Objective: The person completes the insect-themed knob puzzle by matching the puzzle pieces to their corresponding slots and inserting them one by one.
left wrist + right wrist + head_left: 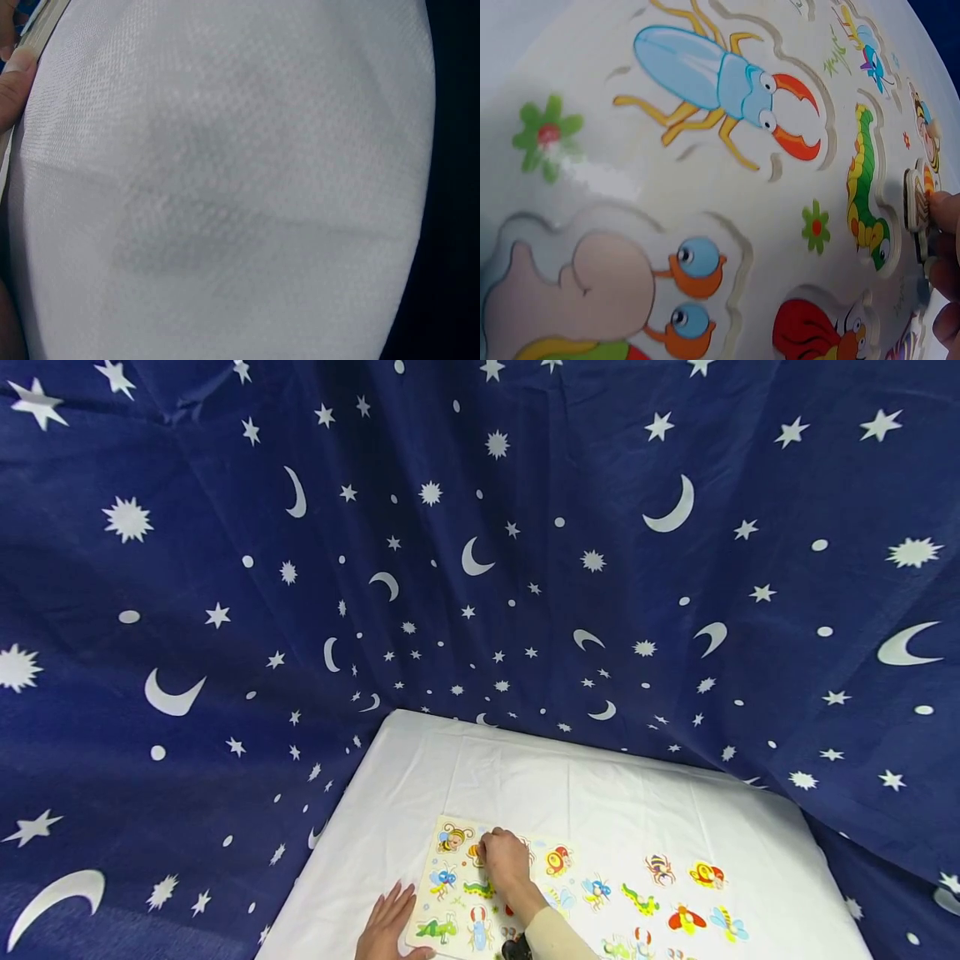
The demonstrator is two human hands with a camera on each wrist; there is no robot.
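A pale wooden insect puzzle board (423,910) lies on the white-covered table, with shaped recesses and printed bugs. My right hand (507,860) reaches over its far row and pinches a small wooden puzzle piece (915,201). In the right wrist view the piece stands tilted on edge near the printed caterpillar (866,184), its picture mostly hidden by the fingers. My left hand (387,927) rests with fingers spread beside the board's left side. Its thumb (16,86) touches the board's edge in the left wrist view.
Several loose insect pieces lie right of the board, among them a spider (660,869), a caterpillar (640,900), a red moth (686,919) and a dragonfly (729,924). Behind the table hangs a dark blue curtain (525,610) with stars and moons.
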